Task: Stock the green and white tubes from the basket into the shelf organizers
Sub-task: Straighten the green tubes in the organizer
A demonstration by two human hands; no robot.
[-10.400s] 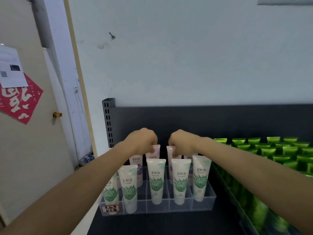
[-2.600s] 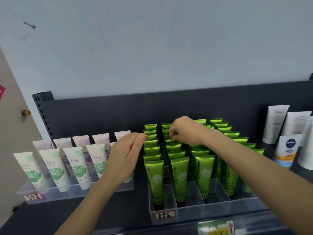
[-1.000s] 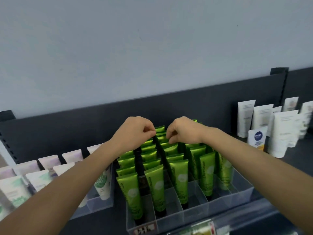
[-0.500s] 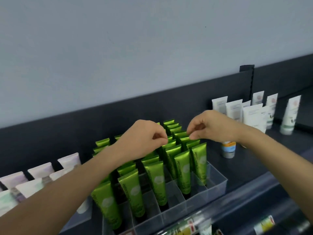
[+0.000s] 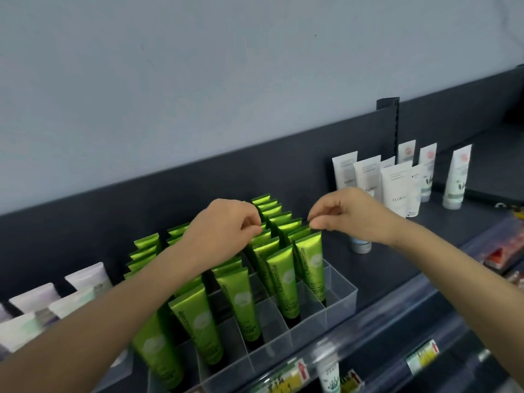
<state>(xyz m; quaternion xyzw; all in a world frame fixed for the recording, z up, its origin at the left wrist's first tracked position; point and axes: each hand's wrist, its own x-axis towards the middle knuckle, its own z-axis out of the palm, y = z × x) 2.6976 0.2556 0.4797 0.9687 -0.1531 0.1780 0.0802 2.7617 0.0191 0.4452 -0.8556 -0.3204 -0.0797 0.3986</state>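
Several rows of bright green tubes [image 5: 286, 279] stand upright in a clear divided organizer [image 5: 340, 304] on the dark shelf. My left hand [image 5: 226, 222] hovers over the middle rows, its fingertips pinched on the crimped top of one green tube. My right hand [image 5: 348, 214] is pinched on the top corner of a green tube in the rightmost column. White tubes with green and purple print [image 5: 85, 279] stand in another clear organizer at the far left, partly behind my left forearm. No basket is in view.
White FLORA tubes [image 5: 394, 185] and further white tubes [image 5: 458, 177] stand loose on the shelf to the right. A clear price rail with tags [image 5: 286, 378] runs along the shelf's front edge. Coloured goods [image 5: 504, 251] lie lower right.
The view has swung right, so the green tubes now lie left of centre. My right hand moved from the middle rows to the rightmost column; my left hand stayed over the middle rows.
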